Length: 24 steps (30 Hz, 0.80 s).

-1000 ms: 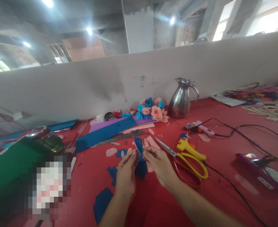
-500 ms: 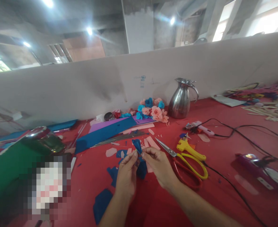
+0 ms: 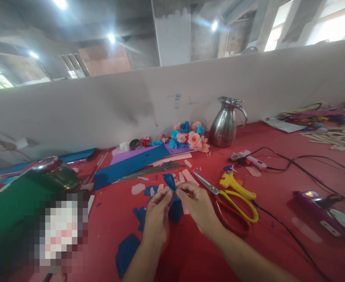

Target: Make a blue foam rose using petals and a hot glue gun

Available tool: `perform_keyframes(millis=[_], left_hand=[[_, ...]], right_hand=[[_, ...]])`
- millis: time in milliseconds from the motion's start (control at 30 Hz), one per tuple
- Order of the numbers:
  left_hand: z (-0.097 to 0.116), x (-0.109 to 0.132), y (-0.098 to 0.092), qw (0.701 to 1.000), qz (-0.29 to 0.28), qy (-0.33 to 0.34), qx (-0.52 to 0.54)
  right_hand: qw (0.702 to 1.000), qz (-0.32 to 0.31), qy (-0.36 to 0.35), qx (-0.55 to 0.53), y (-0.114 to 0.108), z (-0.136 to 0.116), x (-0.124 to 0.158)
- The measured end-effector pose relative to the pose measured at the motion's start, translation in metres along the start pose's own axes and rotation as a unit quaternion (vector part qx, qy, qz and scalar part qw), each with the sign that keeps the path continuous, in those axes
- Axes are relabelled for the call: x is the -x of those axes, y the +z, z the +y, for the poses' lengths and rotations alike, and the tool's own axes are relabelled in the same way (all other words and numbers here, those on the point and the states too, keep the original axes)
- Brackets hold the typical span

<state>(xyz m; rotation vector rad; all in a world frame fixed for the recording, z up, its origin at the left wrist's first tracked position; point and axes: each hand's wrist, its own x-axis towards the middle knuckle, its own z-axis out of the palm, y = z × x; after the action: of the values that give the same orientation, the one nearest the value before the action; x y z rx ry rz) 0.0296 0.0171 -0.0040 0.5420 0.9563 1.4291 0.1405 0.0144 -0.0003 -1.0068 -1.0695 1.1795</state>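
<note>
A small piece of dark blue crepe paper (image 3: pixel 170 181) stands pinched between both my hands above the red table (image 3: pixel 272 184). My left hand (image 3: pixel 157 217) grips it from the left with thumb and fingertips pressed together. My right hand (image 3: pixel 198 205) pinches the same piece from the right. More blue paper (image 3: pixel 176 209) hangs below my fingers. Loose blue scraps (image 3: pixel 126 250) lie on the table beneath my left wrist.
Yellow-handled scissors (image 3: pixel 234 194) lie just right of my right hand. Beyond are a glue gun (image 3: pixel 248 158) with black cables, a steel jug (image 3: pixel 225 122), paper flowers (image 3: pixel 190 137), blue and purple sheets (image 3: pixel 131 164), a green roll (image 3: pixel 11 211) at left.
The blue piece between my fingertips has been turned and gathered lower; my hands stayed in the same spot, fingers shifting slightly.
</note>
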Motion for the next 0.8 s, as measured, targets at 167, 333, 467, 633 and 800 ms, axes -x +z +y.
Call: perform_keyframes(millis=[167, 333, 467, 633, 800], left_hand=[[-0.0016, -0.0007, -0.0023, 1.000, 0.005, 0.019, -0.008], [-0.0018, -0.0003, -0.0019, 0.999, -0.007, 0.032, -0.026], [-0.0030, 0.0008, -0.0014, 0.999, 0.000, 0.024, -0.023], [-0.0035, 0.0018, -0.0005, 0.999, 0.005, 0.033, -0.018], [-0.0032, 0.0019, -0.0002, 0.998, 0.023, 0.039, -0.032]], right_hand=[[0.999, 0.007, -0.027, 0.043, 0.0016, -0.0030, 0.0012], [0.997, 0.013, -0.045, 0.065, 0.0023, -0.0048, 0.0023], [0.996, 0.009, -0.061, 0.067, 0.0023, -0.0026, 0.0030], [0.994, 0.006, -0.060, 0.088, 0.0023, 0.0007, 0.0031], [0.993, 0.011, -0.071, 0.090, 0.0020, 0.0032, 0.0033]])
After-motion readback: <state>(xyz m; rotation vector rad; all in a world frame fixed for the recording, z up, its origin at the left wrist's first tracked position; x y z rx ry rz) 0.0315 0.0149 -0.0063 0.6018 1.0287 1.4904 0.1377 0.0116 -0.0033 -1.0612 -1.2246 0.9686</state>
